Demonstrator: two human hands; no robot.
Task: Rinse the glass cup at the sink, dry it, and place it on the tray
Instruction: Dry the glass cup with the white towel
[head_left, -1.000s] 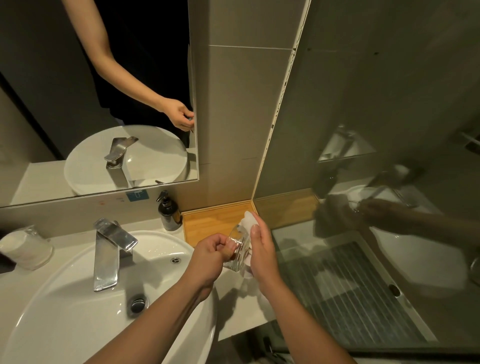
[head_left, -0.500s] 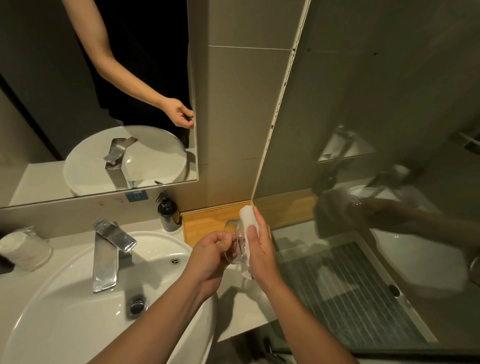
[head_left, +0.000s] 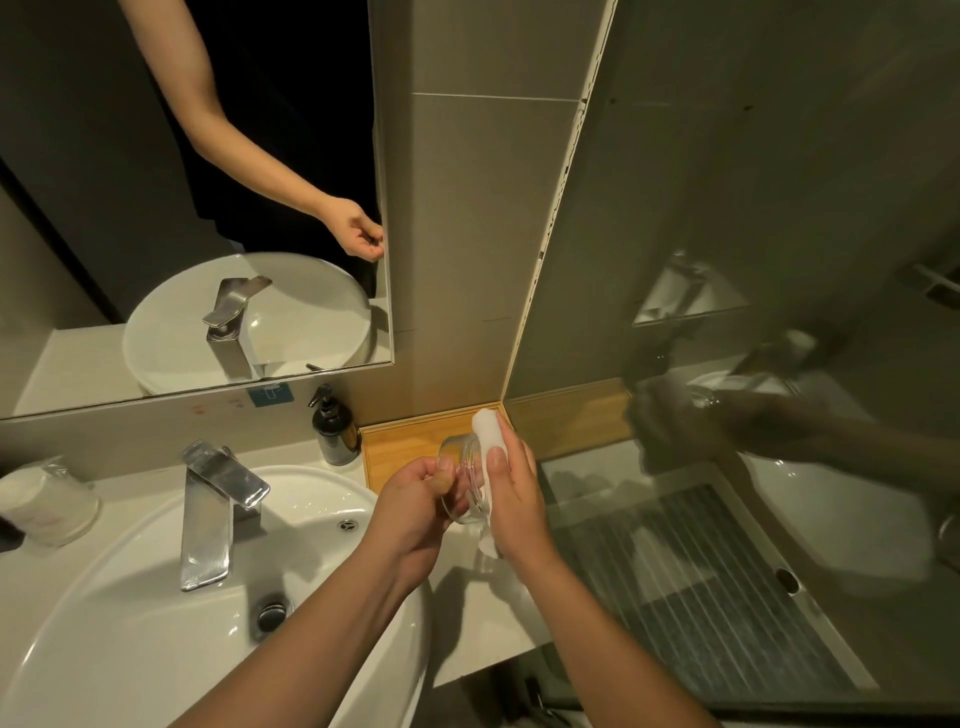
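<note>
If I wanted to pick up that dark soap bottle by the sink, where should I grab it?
Probably around the soap bottle's round body, below the pump, coming from the front over the sink. It stands upright near the wall, and the thin pump top looks too small to hold well.

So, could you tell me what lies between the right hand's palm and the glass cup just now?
In the head view, a white tissue lies between the right hand and the glass cup, which the left hand steadies.

Clear glossy glass cup (head_left: 464, 480), white paper tissue (head_left: 491, 434), matt wood tray (head_left: 410, 441), polished metal tap (head_left: 213, 512).
</note>
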